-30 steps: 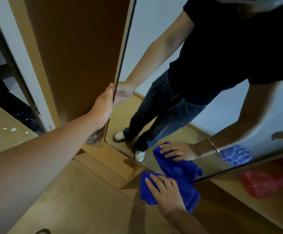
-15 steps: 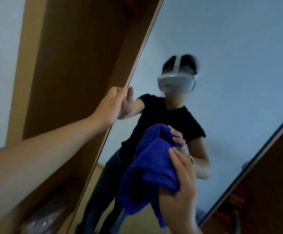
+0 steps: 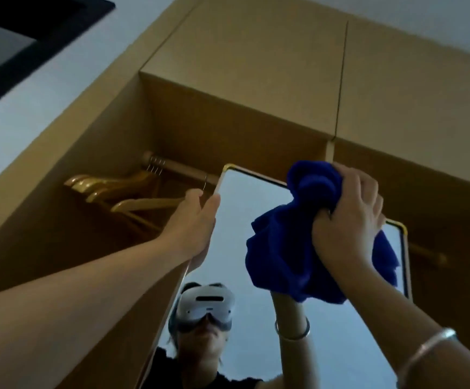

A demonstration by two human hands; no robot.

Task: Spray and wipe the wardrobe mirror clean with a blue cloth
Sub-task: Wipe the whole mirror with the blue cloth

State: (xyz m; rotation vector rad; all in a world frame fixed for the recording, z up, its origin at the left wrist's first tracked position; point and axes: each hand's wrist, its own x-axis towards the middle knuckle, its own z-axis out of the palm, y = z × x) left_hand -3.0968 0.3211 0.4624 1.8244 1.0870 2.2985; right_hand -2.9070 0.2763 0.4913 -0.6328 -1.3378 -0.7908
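The view looks steeply up at the wardrobe mirror (image 3: 245, 248), a tall pane with a thin yellow-edged frame on an open door. My left hand (image 3: 197, 220) grips the mirror's left edge close to its top corner. My right hand (image 3: 349, 220) is closed on a bunched blue cloth (image 3: 284, 248) and presses it against the glass near the top right. The cloth hangs in folds below my fist and hides part of the upper frame. My reflection with a white headset shows low in the glass. No spray bottle is in view.
Behind the door, the open wooden wardrobe (image 3: 242, 116) holds a rail (image 3: 183, 167) with several wooden hangers (image 3: 121, 192). Closed upper cabinet doors (image 3: 396, 80) sit above. A white wall and a dark frame (image 3: 26, 43) are at the upper left.
The view has swung from the mirror's bottom edge near the floor up to its top. My right hand carried the cloth up the glass; my left hand slid up the door edge.
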